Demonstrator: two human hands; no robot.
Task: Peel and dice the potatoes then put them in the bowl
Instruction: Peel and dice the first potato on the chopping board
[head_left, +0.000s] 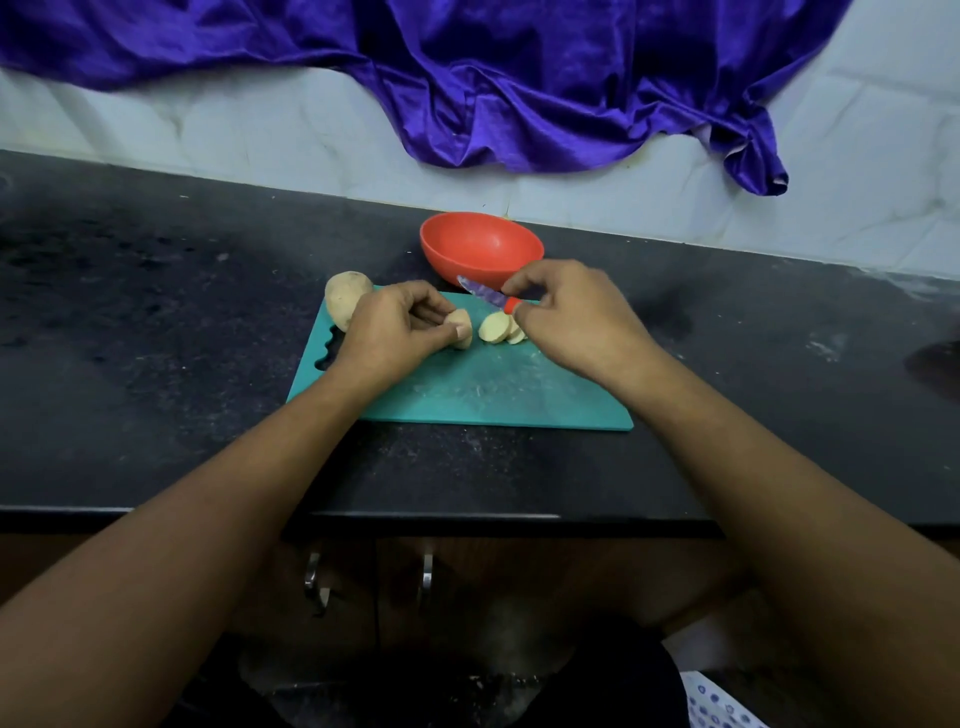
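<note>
The left hand (400, 327) pinches a peeled potato piece (462, 328) between thumb and curled fingers, holding it on the teal cutting board (493, 387). The piece's cut face is turned toward the right hand (566, 322). That hand is curled round the red handle of a small knife (491, 296). The purplish blade slants away from the right hand's fingers, and its tip lies in front of the near wall of the red bowl (480, 244). Whether the tip touches the bowl cannot be told.

Between the two hands, just beside the right hand's knuckles, a few pale potato slices (500, 328) lie overlapping on the board. A whole unpeeled potato (345, 299) sits beyond the left hand's wrist at the board's far left corner, partly hidden by that hand. The bowl stands on the black bench (156, 322) just past both hands, beyond the board's far edge.

Further off behind the bowl, a purple cloth (519, 83) hangs down over the white wall (260, 135). Below the forearms, under the bench's front edge, two metal cabinet handles (426, 571) show.
</note>
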